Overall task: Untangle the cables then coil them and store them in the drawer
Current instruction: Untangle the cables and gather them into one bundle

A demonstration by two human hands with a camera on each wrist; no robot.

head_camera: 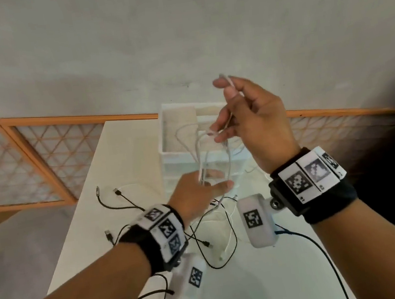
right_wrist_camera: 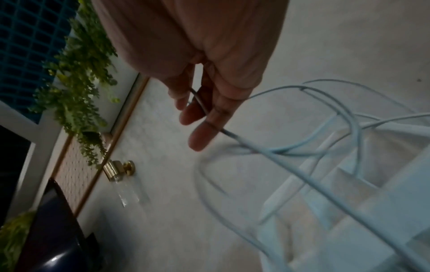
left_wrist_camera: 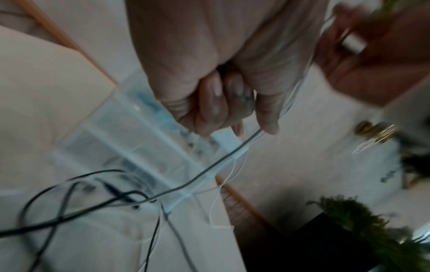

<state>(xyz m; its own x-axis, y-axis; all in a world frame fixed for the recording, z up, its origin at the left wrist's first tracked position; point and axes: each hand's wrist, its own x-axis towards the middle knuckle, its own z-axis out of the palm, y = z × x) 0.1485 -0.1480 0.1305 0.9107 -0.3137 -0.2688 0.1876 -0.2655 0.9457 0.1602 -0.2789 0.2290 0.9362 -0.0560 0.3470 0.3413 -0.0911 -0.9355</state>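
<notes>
A white cable (head_camera: pixel 200 154) hangs in loose loops between my two hands, above the white drawer unit (head_camera: pixel 162 139) whose top drawer stands open. My right hand (head_camera: pixel 226 110) is raised and holds the cable's upper part between thumb and fingers (right_wrist_camera: pixel 204 114), with one end sticking up past the thumb. Lower down, my left hand (head_camera: pixel 211 185) grips the bottom of the loops; in the left wrist view its curled fingers (left_wrist_camera: pixel 221 103) pinch the cable (left_wrist_camera: pixel 232 152). Black cables (head_camera: pixel 113 205) lie tangled on the white table (head_camera: pixel 122 159) under my left arm, along with another white cable (head_camera: pixel 231 240).
The drawer unit (left_wrist_camera: pixel 111 139) stands at the table's far end, against a wall with an orange-framed lattice panel (head_camera: pixel 41 154). The table's left edge runs near my left forearm. A dark object (head_camera: pixel 394 161) sits at the right. Green plants (right_wrist_camera: pixel 79 77) hang beyond.
</notes>
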